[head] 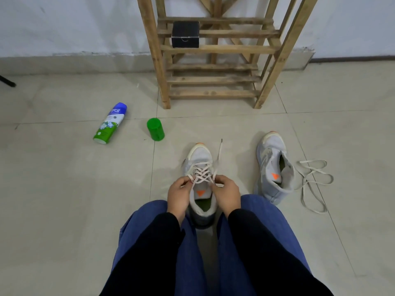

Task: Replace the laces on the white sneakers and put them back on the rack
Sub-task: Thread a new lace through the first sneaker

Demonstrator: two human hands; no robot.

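A white sneaker [199, 155] with an orange tongue mark stands on the floor between my knees, toe pointing away. A cream lace [202, 173] crosses its eyelets several times. My left hand [178, 196] pinches the lace at the sneaker's left side. My right hand [227, 194] pinches the lace at the right side, and one free end [219, 151] trails up past the toe. The second white sneaker [272, 167] stands to the right without a lace. A loose lace [314, 180] lies coiled on the tiles beside it. The wooden rack [213, 79] stands ahead against the wall.
A black box [185, 37] sits on a rack shelf. A blue and green spray can [110, 123] lies on the floor at left, its green cap [155, 129] beside it. A dark stand foot [8, 81] shows at the far left edge.
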